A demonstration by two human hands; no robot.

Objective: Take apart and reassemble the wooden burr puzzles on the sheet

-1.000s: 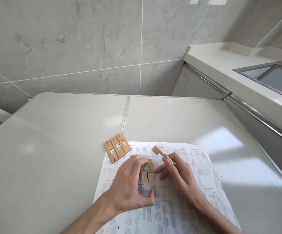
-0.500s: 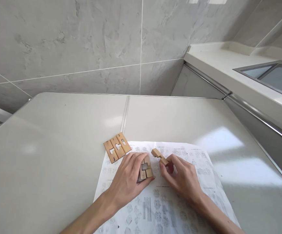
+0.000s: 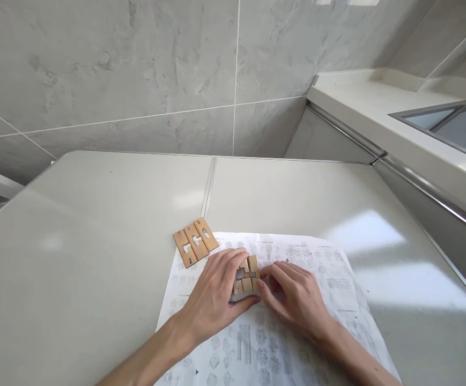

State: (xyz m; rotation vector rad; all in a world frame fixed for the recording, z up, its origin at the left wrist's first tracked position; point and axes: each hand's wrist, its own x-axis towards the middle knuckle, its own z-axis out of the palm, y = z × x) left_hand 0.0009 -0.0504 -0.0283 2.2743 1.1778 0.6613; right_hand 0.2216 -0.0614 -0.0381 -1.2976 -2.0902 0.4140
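Observation:
Small wooden puzzle pieces (image 3: 243, 286) stand grouped on the printed sheet, with my left hand (image 3: 216, 281) curled around them from the left. Its thumb runs along their near side and its fingers cover the far left part. At the group's right side sits a notched wooden piece (image 3: 254, 262), lined up against the others. My right hand (image 3: 293, 287) is closed, with its thumb and forefinger at that piece's right edge. A grey gap shows in the middle of the group. The undersides of the pieces are hidden.
Numbered wooden slats with cut-outs (image 3: 195, 242) lie side by side to the upper left, by the corner of the printed sheet (image 3: 321, 343). All rest on a glossy white table (image 3: 96, 225). A counter with a sink (image 3: 453, 126) borders the right.
My right hand has moved left with the notched piece, turned it, and set it against the right side of the group. My left hand has stayed around the other pieces.

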